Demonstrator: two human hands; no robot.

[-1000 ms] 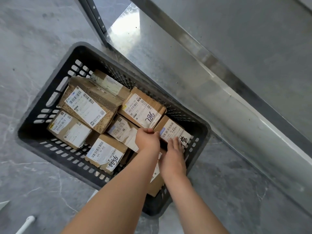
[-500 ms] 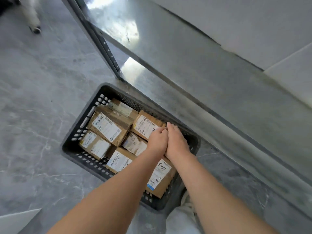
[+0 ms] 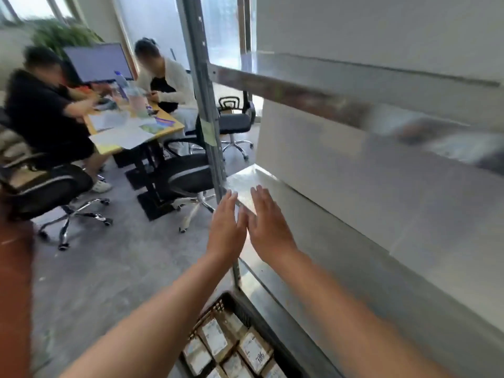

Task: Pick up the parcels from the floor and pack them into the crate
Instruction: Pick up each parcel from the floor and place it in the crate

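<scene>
Left hand (image 3: 227, 227), right hand (image 3: 268, 227) raised off crate (image 3: 246, 312); grey floor (image 3: 122, 268), desk (image 3: 174, 124)

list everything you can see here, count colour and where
crate: one, black, floor at bottom centre, beside rack
parcels: at least six, brown with white labels, in crate
rack: one, grey metal, centre to right
desk: one, tan top, left
papers: several, white, on desk
monitor: one, dark, far end of desk
chairs: three, black, around desk
people: two, seated at desk
plant: one, green, top left
left hand: open, empty, centre
right hand: open, empty, beside left hand
</scene>
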